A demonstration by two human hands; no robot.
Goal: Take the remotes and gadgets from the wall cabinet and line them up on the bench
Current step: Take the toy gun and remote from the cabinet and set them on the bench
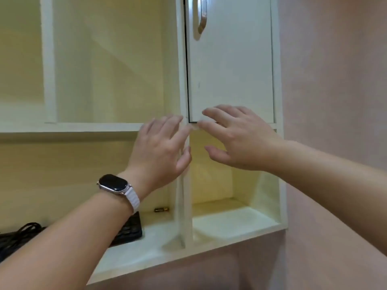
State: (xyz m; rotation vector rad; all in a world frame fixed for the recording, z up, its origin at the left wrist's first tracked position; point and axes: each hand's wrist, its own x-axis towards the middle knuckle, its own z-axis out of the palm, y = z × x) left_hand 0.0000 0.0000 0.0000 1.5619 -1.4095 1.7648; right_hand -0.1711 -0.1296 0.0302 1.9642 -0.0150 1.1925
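Both hands are up mid-frame, fingers spread wide, holding nothing. The left hand (161, 147) is over the wall cabinet (182, 216) divider, and the right hand (236, 137) is at the closed door's (230, 70) bottom corner. A black gadget (132, 229) sits in the lower-left compartment, with cables (18, 235) at the frame's left edge.

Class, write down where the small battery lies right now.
In the head view, the battery lies at the back of the lower left shelf, close to the upright divider, just behind and right of the black keyboard.
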